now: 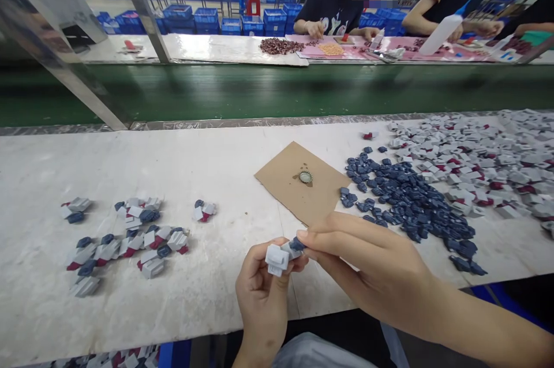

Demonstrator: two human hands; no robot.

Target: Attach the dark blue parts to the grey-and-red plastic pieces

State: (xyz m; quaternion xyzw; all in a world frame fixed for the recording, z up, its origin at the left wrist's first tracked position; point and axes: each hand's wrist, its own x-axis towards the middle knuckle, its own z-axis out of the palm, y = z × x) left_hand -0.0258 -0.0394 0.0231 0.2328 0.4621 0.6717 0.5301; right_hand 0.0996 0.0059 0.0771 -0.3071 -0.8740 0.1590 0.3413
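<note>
Near the table's front edge, my left hand (265, 293) is closed around a light grey plastic part (277, 258). Thumb and fingers of my right hand (359, 258) pinch a small dark blue plastic piece (296, 244), which touches the end of the grey part. Just beyond my hands lies a brown cardboard square (298, 206) carrying a bottle cap (305, 177) and some dark wet spots. To the right spreads a pile of dark blue pieces (411, 198). At the left sit several joined grey, blue and dark red parts (138, 241).
A large heap of grey and dark red parts (485, 154) covers the table's right side. Past the table (216, 160) runs a green conveyor belt (259, 91). Metal posts (142, 7) rise at the left. Co-workers sit opposite, near a white squeeze bottle (441, 34).
</note>
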